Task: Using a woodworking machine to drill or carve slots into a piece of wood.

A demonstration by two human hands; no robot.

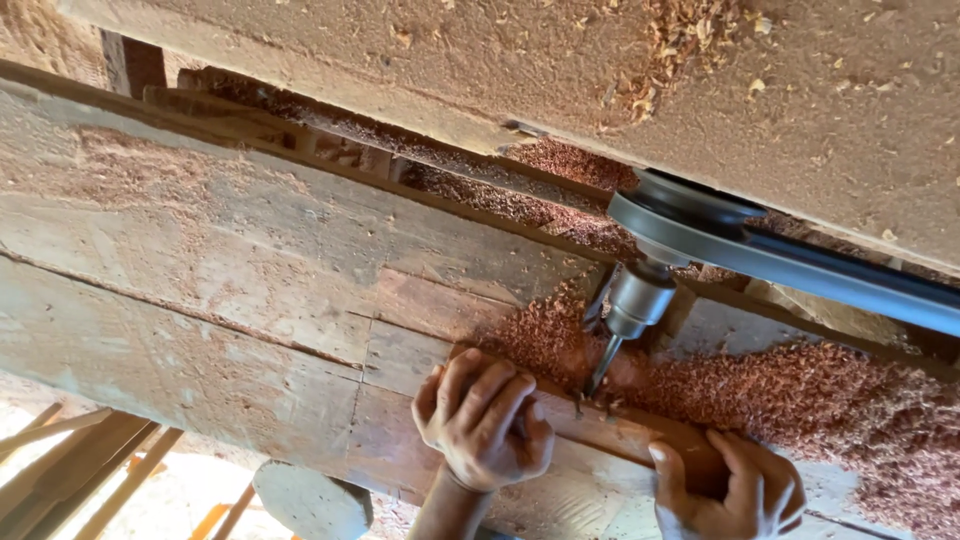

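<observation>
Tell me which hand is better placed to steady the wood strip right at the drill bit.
Left, probably. The left hand grips the wood strip just beside the drill bit; the right hand holds it farther along.

Wood strip (600, 425): on the table (200, 270), under the drill bit (601, 367).
Left hand (482, 420): on the strip, left of the bit.
Right hand (730, 490): on the strip, right of the bit.
Shavings (800, 395): behind the strip.
Belt (800, 265): above the chuck (637, 300).

Head camera looks steeply down, close, seemingly tilted, over the workbench (200, 260).
</observation>
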